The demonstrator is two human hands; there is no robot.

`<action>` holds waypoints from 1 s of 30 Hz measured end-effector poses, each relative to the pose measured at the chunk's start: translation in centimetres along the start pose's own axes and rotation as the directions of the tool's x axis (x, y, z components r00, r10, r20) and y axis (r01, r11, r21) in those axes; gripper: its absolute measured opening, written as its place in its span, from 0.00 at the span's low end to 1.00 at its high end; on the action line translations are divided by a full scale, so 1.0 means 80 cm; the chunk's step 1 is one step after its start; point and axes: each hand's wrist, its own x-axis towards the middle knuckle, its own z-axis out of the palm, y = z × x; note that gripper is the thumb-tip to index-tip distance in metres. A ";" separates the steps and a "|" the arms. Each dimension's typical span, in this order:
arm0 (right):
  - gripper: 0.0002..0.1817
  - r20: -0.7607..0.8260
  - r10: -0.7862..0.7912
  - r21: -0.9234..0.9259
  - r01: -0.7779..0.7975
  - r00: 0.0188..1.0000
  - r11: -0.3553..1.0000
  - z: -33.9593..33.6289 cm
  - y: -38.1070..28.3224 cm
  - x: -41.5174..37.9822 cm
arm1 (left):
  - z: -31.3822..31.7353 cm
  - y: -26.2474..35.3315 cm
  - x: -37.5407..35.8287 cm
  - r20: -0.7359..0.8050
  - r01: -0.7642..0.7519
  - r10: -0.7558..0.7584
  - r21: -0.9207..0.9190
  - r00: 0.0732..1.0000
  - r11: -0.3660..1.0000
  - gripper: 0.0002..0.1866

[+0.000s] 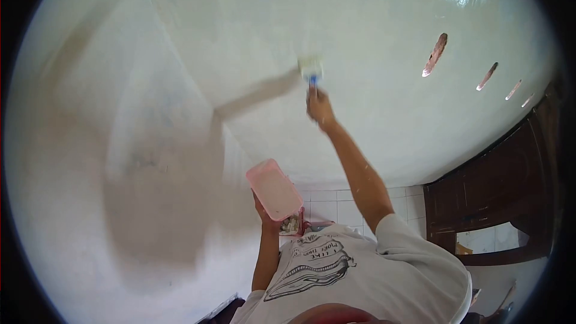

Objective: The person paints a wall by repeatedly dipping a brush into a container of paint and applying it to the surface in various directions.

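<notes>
My right hand [320, 107] is closed round the handle of a paintbrush [311, 70] with a blue band and pale bristles. The bristles are against the pale wall [264, 30], slightly blurred. Lower down, my left hand [264, 209] holds a pink rectangular tub [275, 189] from its left side and beneath; most of the fingers are hidden behind it. Whitish liquid fills the inside of the tub.
Several slanted slots [435, 54] pierce the wall at the right. A dark wooden cabinet [444, 204] with a mirror-like panel stands at the lower right. White tiled floor [348, 209] shows below, and a container of rubble-like pieces [290, 224] lies under the tub.
</notes>
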 end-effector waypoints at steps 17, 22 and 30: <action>0.16 0.226 -0.059 0.291 -0.009 0.972 0.957 -0.002 -0.180 0.034 | 0.003 0.000 -0.013 0.056 0.114 -0.109 -0.101 0.993 0.988 0.43; 0.12 0.434 0.673 0.537 -0.771 0.600 0.342 -0.009 0.097 -0.044 | 0.009 0.010 -0.009 0.012 0.035 -0.036 0.049 0.999 0.998 0.42; 0.09 0.435 -0.034 0.662 -0.294 0.900 0.690 -0.021 -0.279 0.057 | 0.005 0.025 -0.015 -0.060 0.049 -0.049 0.000 0.997 0.999 0.41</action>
